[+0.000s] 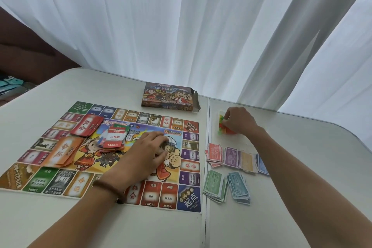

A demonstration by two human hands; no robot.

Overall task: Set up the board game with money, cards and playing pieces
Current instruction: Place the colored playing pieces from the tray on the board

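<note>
Bright plastic playing pieces (225, 128) gripped by the right hand (240, 122) beside the board.

Its fingers curl round green, orange and red pieces in a clear wrapper on the white table (141, 227), just right of the game board (189, 199). The left hand (149, 153) rests palm-down on the board's middle, fingers loosely bent and relaxed. Paper money (233, 159) lies in sorted colour piles near the right forearm. Red cards (88, 127), orange cards (64, 152) and a heap of property cards (113, 139) sit on the board's left half, with the game box (169, 95) beyond it.
</note>
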